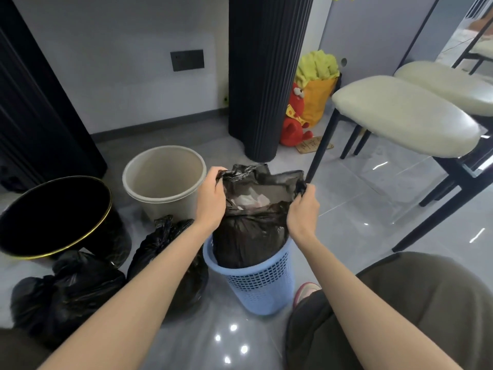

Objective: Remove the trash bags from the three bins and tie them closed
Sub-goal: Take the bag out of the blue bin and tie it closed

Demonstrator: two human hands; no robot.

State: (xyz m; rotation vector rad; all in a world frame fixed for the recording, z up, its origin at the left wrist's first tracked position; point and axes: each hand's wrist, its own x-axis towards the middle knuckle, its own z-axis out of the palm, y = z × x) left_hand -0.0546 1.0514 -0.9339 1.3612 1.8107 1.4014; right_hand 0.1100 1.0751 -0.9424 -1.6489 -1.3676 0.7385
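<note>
- On the floor at the far left lies a tied black bag (61, 295), with its knot on top.
- Just behind it stands a black bin (53, 217) with a thin gold rim. Its inside is too dark to see.
- Next to the right lies a second tied black bag (165, 249), partly covered by the left forearm.
- Behind this bag stands a beige bin (164, 177), upright, and its plain inner wall shows.
- The left hand (210, 201) is raised at the left side of the third black bag (253, 225). Its fingers (217, 173) are curled tight round the bunched edge of the bag.
- The third black bag has its mouth open between the two hands, and something white shows inside. Its lower part sits inside the blue basket bin (256, 279), and its upper part rises above the rim.
- The right hand (302, 209) holds the right side of the bag's edge, with its fingers (309, 190) closed on the plastic.
- Farther right stand chairs with cream seats (400, 116) on black legs. Behind them, near a dark pleated column (264, 76), sits a red and yellow plush toy (306, 102).
</note>
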